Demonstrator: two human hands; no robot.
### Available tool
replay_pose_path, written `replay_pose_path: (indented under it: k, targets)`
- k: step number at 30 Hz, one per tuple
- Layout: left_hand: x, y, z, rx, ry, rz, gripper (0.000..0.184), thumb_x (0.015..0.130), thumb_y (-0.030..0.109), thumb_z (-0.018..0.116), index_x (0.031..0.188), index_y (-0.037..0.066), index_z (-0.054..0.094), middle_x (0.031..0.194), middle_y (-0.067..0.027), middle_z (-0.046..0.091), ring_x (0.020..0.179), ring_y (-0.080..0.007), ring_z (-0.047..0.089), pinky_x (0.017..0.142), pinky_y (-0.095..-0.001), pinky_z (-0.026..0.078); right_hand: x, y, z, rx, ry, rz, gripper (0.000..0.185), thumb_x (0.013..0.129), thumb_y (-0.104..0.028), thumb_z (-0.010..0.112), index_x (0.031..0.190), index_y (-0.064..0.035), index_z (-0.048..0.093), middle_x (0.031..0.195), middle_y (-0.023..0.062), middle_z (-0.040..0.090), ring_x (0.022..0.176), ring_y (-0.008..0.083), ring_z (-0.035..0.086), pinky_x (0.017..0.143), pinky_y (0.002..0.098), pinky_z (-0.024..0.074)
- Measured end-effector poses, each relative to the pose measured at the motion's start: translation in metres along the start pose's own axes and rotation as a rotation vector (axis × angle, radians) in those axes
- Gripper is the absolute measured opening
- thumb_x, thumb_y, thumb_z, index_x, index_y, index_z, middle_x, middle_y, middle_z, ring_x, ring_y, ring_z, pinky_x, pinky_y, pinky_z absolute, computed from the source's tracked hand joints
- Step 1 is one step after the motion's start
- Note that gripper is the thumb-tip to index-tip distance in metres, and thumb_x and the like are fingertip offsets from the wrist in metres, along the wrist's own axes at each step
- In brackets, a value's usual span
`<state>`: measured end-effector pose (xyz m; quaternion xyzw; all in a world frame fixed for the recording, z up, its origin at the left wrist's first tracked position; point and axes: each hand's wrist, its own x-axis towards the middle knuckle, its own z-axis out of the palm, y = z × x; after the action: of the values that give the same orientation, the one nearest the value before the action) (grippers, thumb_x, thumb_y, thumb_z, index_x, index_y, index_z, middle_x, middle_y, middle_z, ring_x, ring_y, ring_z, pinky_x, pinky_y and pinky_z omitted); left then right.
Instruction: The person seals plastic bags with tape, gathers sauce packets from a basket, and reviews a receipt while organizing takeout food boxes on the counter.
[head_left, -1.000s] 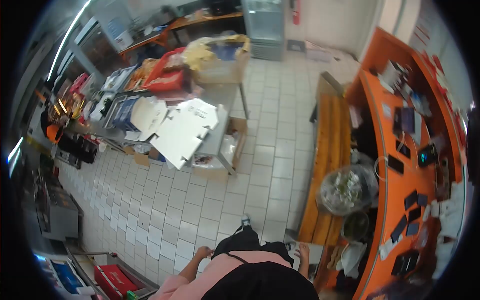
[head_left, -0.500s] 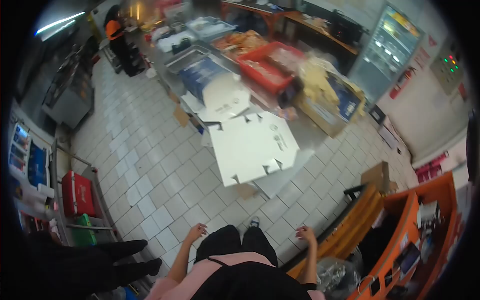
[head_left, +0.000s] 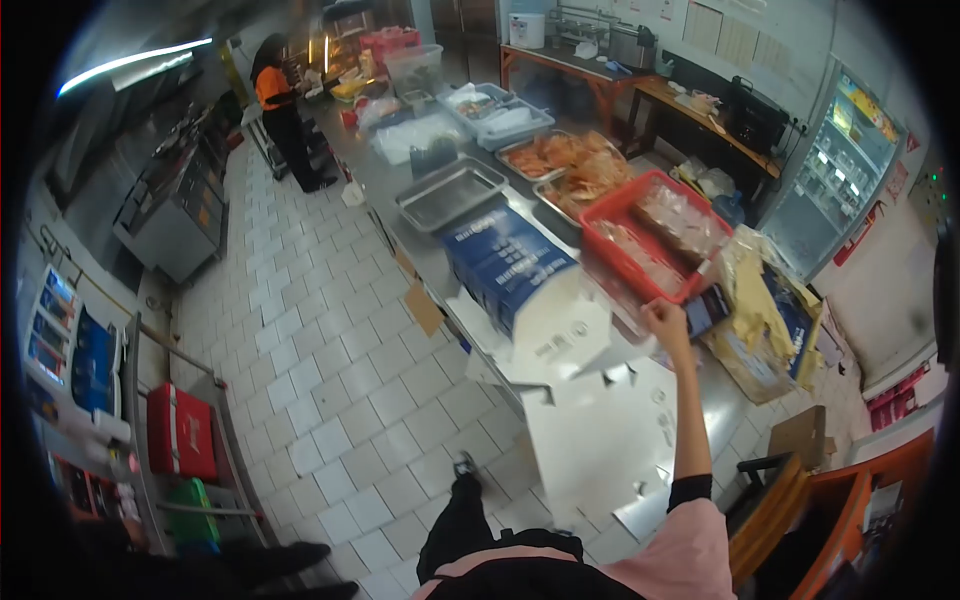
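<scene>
My right hand [head_left: 665, 322] reaches over the metal table at the near corner of a red plastic basket [head_left: 648, 284] holding clear plastic bags. Its fingers look curled; what they hold, if anything, I cannot make out. Right beside it lies a dark phone [head_left: 710, 310]. Below my forearm, a flat white cardboard sheet [head_left: 600, 435] with notched edges rests on the table's near end. Behind that sits a stack of blue-and-white printed cartons [head_left: 512, 262]. My left hand is out of view.
Metal trays [head_left: 450, 195], pans of orange-brown food [head_left: 580, 165] and a cardboard box with yellowish plastic [head_left: 765, 335] share the table [head_left: 400, 232]. A person in orange [head_left: 275, 95] stands at its far left. An orange cabinet [head_left: 835, 510] is at lower right, a shelf rack [head_left: 235, 450] at left.
I have come closer to the table. My right hand has moved from beside my body up to the basket and phone. My left hand has left the view.
</scene>
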<state>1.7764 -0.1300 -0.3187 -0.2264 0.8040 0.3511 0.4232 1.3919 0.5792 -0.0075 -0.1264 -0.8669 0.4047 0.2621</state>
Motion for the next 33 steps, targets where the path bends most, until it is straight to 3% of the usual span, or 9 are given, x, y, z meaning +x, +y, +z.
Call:
replay_pose_path:
  k: [4,6,8,20,22,24,28,30,33]
  targets:
    - [0.068,0.034,-0.075,0.177,0.021,0.367,0.03,0.08,0.024,0.045,0.099,0.003,0.056,0.084,-0.012,0.062,0.071,-0.0204,0.06,0.061,-0.0328,0.048,0.081,-0.003,0.038,-0.196,0.14,0.029,0.013,0.075,-0.012,0.061,0.074,0.0008,0.059,0.059,0.0088,0.058,0.053,0.0141,0.055,0.051,0.0266,0.0435]
    - [0.115,0.064,-0.123,0.557,0.195,1.043,0.03,0.081,0.023,0.045,0.101,0.003,0.056,0.084,-0.0116,0.062,0.071,-0.0201,0.06,0.061,-0.0328,0.048,0.109,0.008,0.056,-0.376,0.275,-0.021,0.013,0.072,-0.012,0.062,0.074,0.001,0.06,0.066,0.0129,0.06,0.061,0.0216,0.059,0.057,0.0312,0.0458]
    - [0.082,0.184,-0.196,-0.407,-0.045,0.037,0.024,0.085,0.016,0.042,0.102,0.004,0.053,0.086,-0.0122,0.061,0.072,-0.0228,0.062,0.06,-0.0368,0.051,0.122,0.022,0.067,-0.432,0.312,-0.001,0.012,0.07,-0.011,0.062,0.074,0.0006,0.061,0.071,0.0154,0.06,0.066,0.0261,0.06,0.061,0.0346,0.0469]
    - [0.241,0.419,-0.356,-0.265,0.03,0.176,0.026,0.085,0.018,0.044,0.106,0.003,0.048,0.096,-0.0159,0.058,0.082,-0.0266,0.061,0.065,-0.0408,0.052,0.198,0.112,0.109,-0.882,0.197,0.333,0.022,0.06,-0.023,0.069,0.061,-0.0021,0.062,0.06,0.017,0.059,0.063,0.0289,0.061,0.062,0.0355,0.0483]
    - [0.281,0.424,-0.36,-0.53,-0.133,0.276,0.022,0.086,0.015,0.042,0.102,0.001,0.047,0.083,-0.0134,0.058,0.068,-0.0241,0.063,0.049,-0.036,0.053,0.21,0.087,0.108,-0.582,0.091,0.587,0.02,0.061,-0.02,0.068,0.064,-0.0007,0.061,0.062,0.0178,0.059,0.061,0.0293,0.06,0.059,0.0368,0.0471]
    - [0.293,0.486,-0.387,-0.075,-0.13,0.123,0.042,0.082,0.022,0.051,0.115,-0.002,0.041,0.106,-0.0212,0.052,0.096,-0.0383,0.052,0.073,-0.0446,0.048,0.202,0.09,0.106,-0.595,0.301,0.432,0.02,0.065,-0.017,0.067,0.066,0.0008,0.059,0.062,0.0183,0.058,0.058,0.0282,0.058,0.056,0.0368,0.0452]
    - [0.334,0.558,-0.44,-0.49,-0.212,0.162,0.023,0.082,0.011,0.048,0.104,0.005,0.046,0.08,-0.0128,0.055,0.066,-0.0272,0.059,0.056,-0.0377,0.051,0.19,0.019,0.048,-0.348,0.325,0.476,0.016,0.069,-0.013,0.065,0.071,0.002,0.058,0.063,0.0163,0.058,0.057,0.0247,0.056,0.056,0.0346,0.0439]
    - [0.343,0.609,-0.455,-0.023,-0.101,0.419,0.024,0.083,0.014,0.044,0.104,0.004,0.046,0.077,-0.0112,0.055,0.064,-0.0232,0.06,0.051,-0.0334,0.051,0.186,0.005,0.023,-0.335,0.411,0.5,0.014,0.072,-0.01,0.063,0.073,0.0027,0.057,0.064,0.0135,0.058,0.058,0.0218,0.055,0.057,0.0321,0.0436]
    - [0.345,0.69,-0.459,0.217,-0.13,0.355,0.025,0.087,0.019,0.038,0.104,0.003,0.047,0.079,-0.0106,0.058,0.067,-0.0226,0.062,0.051,-0.031,0.05,0.181,0.009,-0.009,-0.437,0.454,0.448,0.012,0.072,-0.007,0.062,0.074,0.0033,0.056,0.065,0.0138,0.058,0.058,0.0203,0.056,0.056,0.032,0.0443]
